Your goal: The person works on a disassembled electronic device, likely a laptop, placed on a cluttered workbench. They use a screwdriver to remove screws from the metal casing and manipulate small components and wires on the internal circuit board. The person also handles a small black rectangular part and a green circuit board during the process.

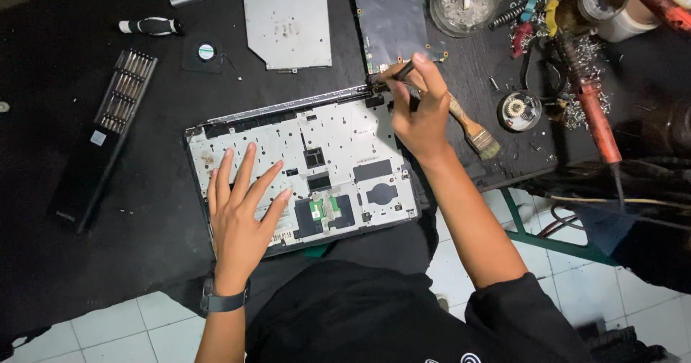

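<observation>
1. Two bare hands work on an opened laptop base [302, 168], which lies on a dark table [57, 212] directly in front of the person, its metal keyboard backing facing up.
2. Left hand [241, 208], with a dark watch on the wrist, lies flat and open, fingers spread, pressing on the base's left half.
3. Right hand [421, 111] is closed around a thin dark tool [396, 75], apparently a screwdriver, whose tip meets the base's far right corner near the hinge.
4. Already off and set aside beyond the base: a grey metal cover plate [288, 24], a circuit board [392, 21] and a small fan [205, 52].
5. Judging by this, disassembly looks well advanced; small boards and the hinge area remain in the shell.
6. Nearby lie a screwdriver bit case [126, 89], a paintbrush [475, 132], partly under the right hand, and a soldering iron [594, 118].
</observation>
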